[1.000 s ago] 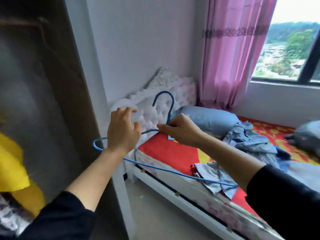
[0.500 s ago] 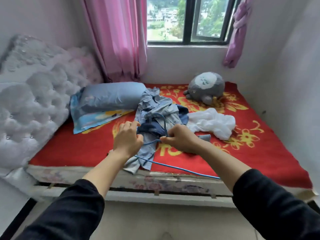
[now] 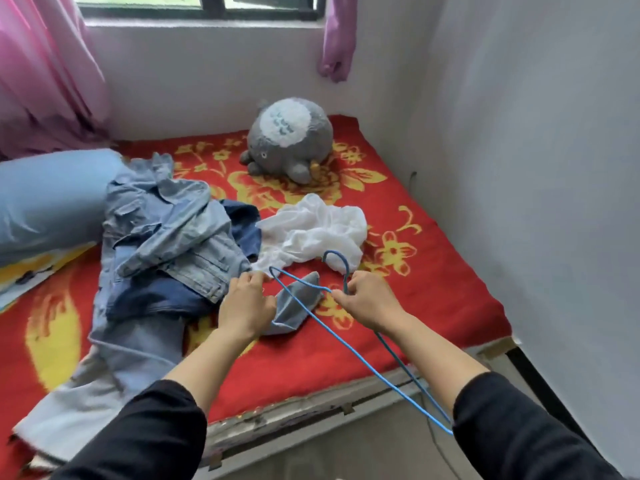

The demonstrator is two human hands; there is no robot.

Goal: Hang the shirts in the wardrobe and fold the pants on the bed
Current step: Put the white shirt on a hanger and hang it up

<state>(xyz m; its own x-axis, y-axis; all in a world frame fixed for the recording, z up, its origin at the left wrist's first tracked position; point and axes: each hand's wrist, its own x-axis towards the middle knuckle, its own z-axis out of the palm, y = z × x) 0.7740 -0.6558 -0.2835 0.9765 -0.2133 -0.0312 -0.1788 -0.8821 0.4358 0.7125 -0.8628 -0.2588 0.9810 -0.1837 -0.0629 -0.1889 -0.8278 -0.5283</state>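
Note:
A thin blue wire hanger is held over the bed's near edge. My right hand pinches it at the neck, just below the hook. My left hand hovers by the hanger's left tip with fingers loosely bent, holding nothing. On the red flowered blanket lies a heap of light denim clothing over a darker blue garment. A crumpled white shirt lies just beyond the hanger's hook. Pale jeans legs trail toward the bed's edge.
A grey plush toy sits at the back of the bed under the window. A blue pillow lies at the left. Pink curtains hang at the left, a white wall closes the right side.
The view swung from the wardrobe and headboard to the bed, then further right. Both hands and the hanger came down over the clothes, the hook now near the white shirt.

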